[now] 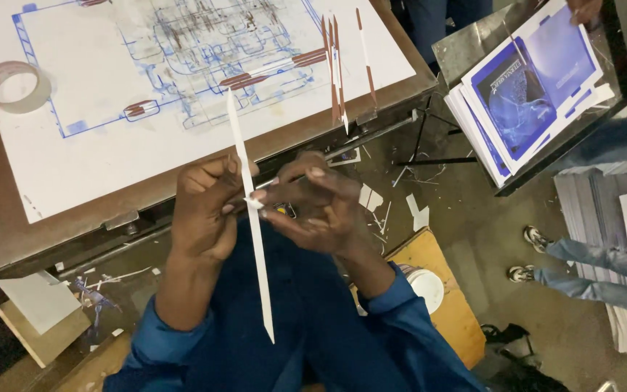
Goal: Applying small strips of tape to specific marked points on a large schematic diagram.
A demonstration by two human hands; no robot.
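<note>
Your hands sit btwn table edge (183,190) and your lap, tight gap. Ahead on the sheet: bare paper left-centre, tape roll (14,86) far left, loose strips (337,69) right. Right side: stand w/ blue booklets (527,87), another person's legs (596,265) beyond.

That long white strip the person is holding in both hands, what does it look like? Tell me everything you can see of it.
The strip is long, very narrow and white, thin like paper or tape, and tapers to a point at its lower end. It runs almost upright in the picture, tilted slightly, its top lying over the edge of the drawing board and its tip over the blue clothing. The left hand and right hand pinch it near the middle, where a small fold or crumple shows.
</note>
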